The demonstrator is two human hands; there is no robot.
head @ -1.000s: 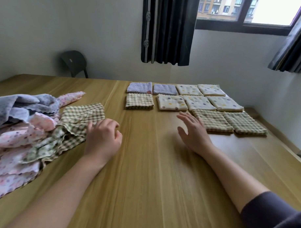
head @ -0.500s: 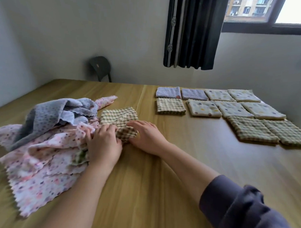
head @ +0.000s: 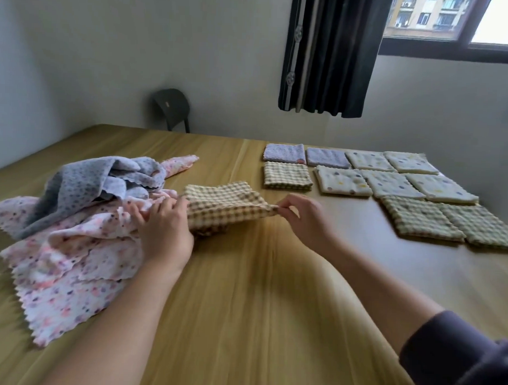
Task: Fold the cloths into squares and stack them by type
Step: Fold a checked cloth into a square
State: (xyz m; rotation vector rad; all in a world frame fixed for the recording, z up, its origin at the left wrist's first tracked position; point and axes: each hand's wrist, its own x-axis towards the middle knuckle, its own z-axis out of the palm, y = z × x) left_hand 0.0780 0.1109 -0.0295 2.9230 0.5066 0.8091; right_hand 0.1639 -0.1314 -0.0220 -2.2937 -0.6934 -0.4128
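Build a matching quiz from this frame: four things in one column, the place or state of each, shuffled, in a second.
1. loose checked cloth
2. grey dotted cloth
3. lilac folded squares
4. chair

a. beyond the table, by the wall
b. held between left hand and right hand
c. lying on the pink floral cloth
d. folded flat, far side of the table

Pairs: 1-b, 2-c, 3-d, 4-a

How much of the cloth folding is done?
Done: ten folded cloth squares lie side by side on the wooden table. In hand: left hand and right hand hold a beige checked cloth. Left: the crumpled pile of pink spotted and grey-blue cloths.
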